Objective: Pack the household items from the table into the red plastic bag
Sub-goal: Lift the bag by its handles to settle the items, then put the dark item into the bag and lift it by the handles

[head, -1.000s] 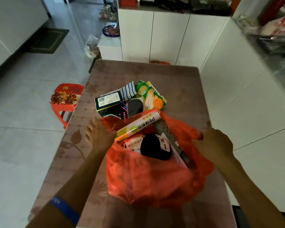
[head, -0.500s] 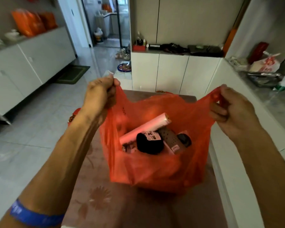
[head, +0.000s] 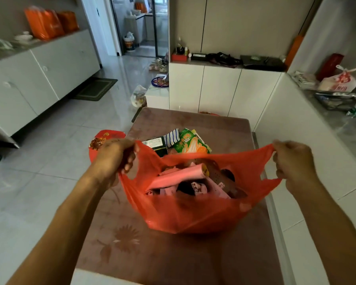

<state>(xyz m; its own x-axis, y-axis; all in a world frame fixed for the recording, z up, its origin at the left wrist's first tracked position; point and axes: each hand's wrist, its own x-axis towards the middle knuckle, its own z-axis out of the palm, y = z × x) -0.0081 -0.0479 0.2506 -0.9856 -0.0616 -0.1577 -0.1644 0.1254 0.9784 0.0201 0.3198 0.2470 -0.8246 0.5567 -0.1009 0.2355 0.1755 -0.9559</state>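
Observation:
The red plastic bag (head: 193, 214) hangs open over the brown table (head: 173, 254), its bottom touching or just above the top. My left hand (head: 113, 157) grips its left handle and my right hand (head: 292, 161) grips its right handle, stretching the mouth wide. Inside lie a roll of cling film (head: 179, 177), a black round item (head: 186, 188) and other flat packs. Behind the bag on the table rest a green glove packet (head: 190, 144), a striped cloth (head: 172, 137) and a dark green box (head: 155, 144).
A red plastic stool (head: 103, 138) stands left of the table. White cabinets (head: 224, 89) line the far end and the right side (head: 296, 124). A long white sideboard (head: 39, 79) runs along the left wall, with tiled floor between.
A second ago the bag sat slumped on the table with my hands at its rim. I lifted it by both handles, then lowered it and pulled the handles wider apart.

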